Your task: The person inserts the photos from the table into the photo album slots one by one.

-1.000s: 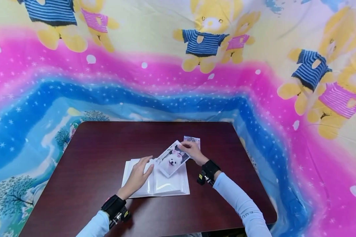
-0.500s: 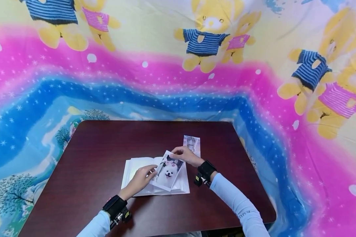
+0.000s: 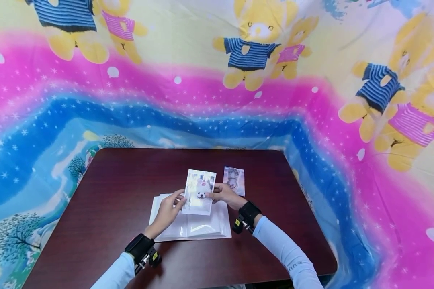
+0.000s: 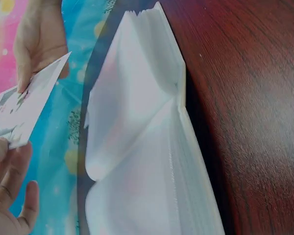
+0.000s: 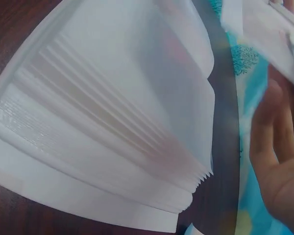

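A white-bordered photo of a fluffy white dog [image 3: 195,202] is held up above an open photo album [image 3: 206,228] with clear sleeve pages. My left hand [image 3: 168,211] pinches the photo by its left edge, thumb in front. At the opposite edge my right hand [image 3: 227,196] grips it too, its thumb over the picture side. In the left wrist view both hands meet the tilted photo [image 4: 32,110], beside the album's fanned sleeves [image 4: 122,98]. The right wrist view shows the right hand [image 5: 279,147] at the photo's edge, the album's layered pages [image 5: 98,112] filling the middle.
A second photo [image 3: 235,177], showing a grey animal on a pinkish ground, lies on the dark wooden table [image 3: 130,172] behind the right hand. A patterned cloth with teddy bears [image 3: 253,52] hangs around the table's back and sides.
The dog photo has turned from a slant to nearly upright and moved up and left. The left hand has come from open beside it to pinching its edge; the right hand's grip has slid down.
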Demonstrator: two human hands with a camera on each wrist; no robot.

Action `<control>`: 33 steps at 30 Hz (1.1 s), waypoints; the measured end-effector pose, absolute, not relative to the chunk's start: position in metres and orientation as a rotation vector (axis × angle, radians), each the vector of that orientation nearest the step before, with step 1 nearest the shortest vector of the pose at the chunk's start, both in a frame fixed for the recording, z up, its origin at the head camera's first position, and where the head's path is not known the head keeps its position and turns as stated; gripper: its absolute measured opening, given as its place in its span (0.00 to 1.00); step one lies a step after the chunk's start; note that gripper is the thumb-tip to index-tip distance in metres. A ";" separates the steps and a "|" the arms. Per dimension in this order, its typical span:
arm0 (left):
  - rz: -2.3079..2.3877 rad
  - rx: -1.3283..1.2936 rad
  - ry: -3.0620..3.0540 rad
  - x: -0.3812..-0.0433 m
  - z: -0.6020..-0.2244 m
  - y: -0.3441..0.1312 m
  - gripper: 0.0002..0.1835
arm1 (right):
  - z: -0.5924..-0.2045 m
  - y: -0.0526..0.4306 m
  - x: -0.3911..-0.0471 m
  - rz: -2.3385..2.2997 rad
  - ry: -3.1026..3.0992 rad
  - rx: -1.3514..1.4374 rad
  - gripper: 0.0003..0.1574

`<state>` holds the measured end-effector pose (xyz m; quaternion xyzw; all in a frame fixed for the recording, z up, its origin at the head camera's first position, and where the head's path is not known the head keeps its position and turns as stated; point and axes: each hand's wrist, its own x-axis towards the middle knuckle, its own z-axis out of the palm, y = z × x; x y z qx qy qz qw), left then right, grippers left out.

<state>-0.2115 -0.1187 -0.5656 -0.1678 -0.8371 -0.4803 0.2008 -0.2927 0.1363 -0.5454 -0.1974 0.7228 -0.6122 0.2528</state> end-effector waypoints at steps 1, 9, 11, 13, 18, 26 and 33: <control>-1.352 -0.441 -2.373 -0.212 -0.567 -0.119 0.17 | -0.546 0.135 -0.294 -1.678 1.995 -0.530 0.16; -1.060 -0.550 -2.605 -0.202 -0.593 -0.113 0.14 | -0.544 0.132 -0.315 -1.922 2.135 -0.224 0.14; -0.900 -0.675 -2.609 -0.203 -0.597 -0.109 0.16 | -0.544 0.130 -0.322 -1.970 2.119 -0.166 0.14; -0.776 -0.775 -2.618 -0.208 -0.598 -0.108 0.20 | -0.546 0.128 -0.328 -1.982 2.112 -0.132 0.13; -0.597 -1.002 -2.747 -0.229 -0.592 -0.108 0.31 | -0.556 0.118 -0.334 -1.985 2.097 -0.049 0.13; -0.360 -1.055 -3.034 -0.239 -0.585 -0.098 0.34 | -0.567 0.108 -0.342 -2.079 2.040 0.021 0.19; -0.341 -1.033 -2.937 -0.239 -0.587 -0.094 0.32 | -0.568 0.108 -0.348 -2.118 2.011 0.083 0.21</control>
